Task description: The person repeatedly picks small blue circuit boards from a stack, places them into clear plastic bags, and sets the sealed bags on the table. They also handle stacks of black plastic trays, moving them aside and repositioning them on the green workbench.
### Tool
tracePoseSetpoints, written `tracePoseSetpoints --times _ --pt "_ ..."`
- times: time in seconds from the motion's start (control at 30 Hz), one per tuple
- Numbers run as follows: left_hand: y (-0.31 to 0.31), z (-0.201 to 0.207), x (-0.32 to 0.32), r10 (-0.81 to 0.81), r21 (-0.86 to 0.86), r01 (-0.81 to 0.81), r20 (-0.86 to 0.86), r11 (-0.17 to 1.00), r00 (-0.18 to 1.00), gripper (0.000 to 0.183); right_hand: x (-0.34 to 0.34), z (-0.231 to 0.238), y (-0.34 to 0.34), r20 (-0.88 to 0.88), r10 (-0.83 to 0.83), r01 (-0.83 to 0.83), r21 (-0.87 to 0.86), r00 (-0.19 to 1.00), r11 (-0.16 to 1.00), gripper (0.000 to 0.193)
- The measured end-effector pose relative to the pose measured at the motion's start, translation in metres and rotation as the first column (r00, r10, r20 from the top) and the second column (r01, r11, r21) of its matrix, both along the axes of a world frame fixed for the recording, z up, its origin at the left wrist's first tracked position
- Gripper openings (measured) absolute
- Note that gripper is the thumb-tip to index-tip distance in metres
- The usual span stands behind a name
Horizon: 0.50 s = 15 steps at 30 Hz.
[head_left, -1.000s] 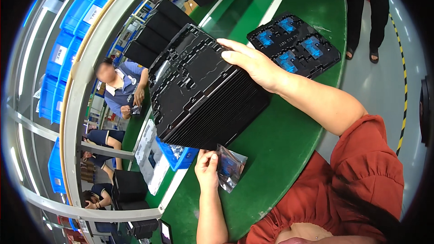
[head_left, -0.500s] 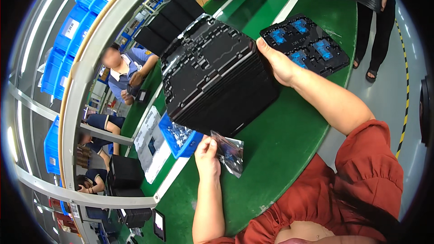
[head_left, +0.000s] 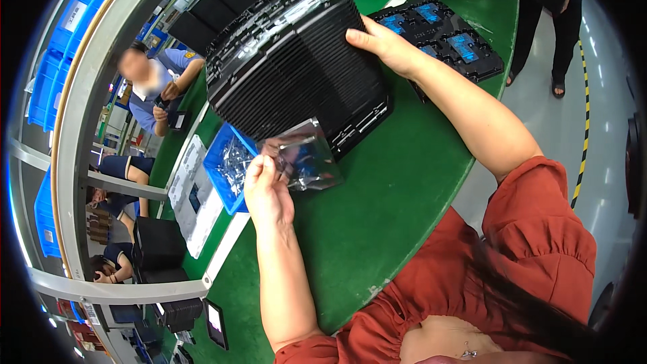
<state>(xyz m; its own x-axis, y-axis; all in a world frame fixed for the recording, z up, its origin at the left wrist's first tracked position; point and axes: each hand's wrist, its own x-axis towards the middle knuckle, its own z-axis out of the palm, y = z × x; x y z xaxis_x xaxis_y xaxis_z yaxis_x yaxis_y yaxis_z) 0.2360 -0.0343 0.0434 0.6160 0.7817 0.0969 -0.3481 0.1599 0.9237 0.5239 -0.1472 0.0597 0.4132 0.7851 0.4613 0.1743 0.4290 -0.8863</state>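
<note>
A tall stack of black moulded plastic trays (head_left: 296, 71) stands tilted on the green table, its ridged side facing me. My right hand (head_left: 387, 48) grips the stack's right edge, thumb on the near side; the other fingers are partly hidden behind it. My left hand (head_left: 268, 192) is closed in a pinch on the edge of a thin, shiny clear plastic bag (head_left: 306, 162). Something dark bluish shows through the bag, too unclear to name. The bag hangs in front of the stack's lower left part, and I cannot tell whether they touch.
Left of the bag sits a blue bin (head_left: 219, 168) of small metallic pieces, beside a white tray (head_left: 194, 192). A black tray with blue parts (head_left: 465, 47) lies at the right. A metal frame (head_left: 74, 121) curves along the left. Co-workers sit beyond it; another person stands far right.
The stack has tipped so more of its layered side shows and less of its top. My left hand has lifted the bag up against the view of the stack. The whole view has shifted slightly.
</note>
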Motion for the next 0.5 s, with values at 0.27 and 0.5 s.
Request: tracePoseSetpoints --times 0.27,0.5 --pt "0.013 -0.012 0.005 0.039 -0.129 -0.024 0.122 0.991 0.992 0.020 -0.035 -0.019 -0.047 0.747 -0.441 0.718 -0.070 0.498 0.692 0.034" --pt "0.014 -0.012 0.016 -0.011 -0.138 0.037 0.184 0.990 0.983 0.017 -0.081 -0.044 -0.042 0.964 -0.107 0.211 0.055 0.243 0.976 0.035"
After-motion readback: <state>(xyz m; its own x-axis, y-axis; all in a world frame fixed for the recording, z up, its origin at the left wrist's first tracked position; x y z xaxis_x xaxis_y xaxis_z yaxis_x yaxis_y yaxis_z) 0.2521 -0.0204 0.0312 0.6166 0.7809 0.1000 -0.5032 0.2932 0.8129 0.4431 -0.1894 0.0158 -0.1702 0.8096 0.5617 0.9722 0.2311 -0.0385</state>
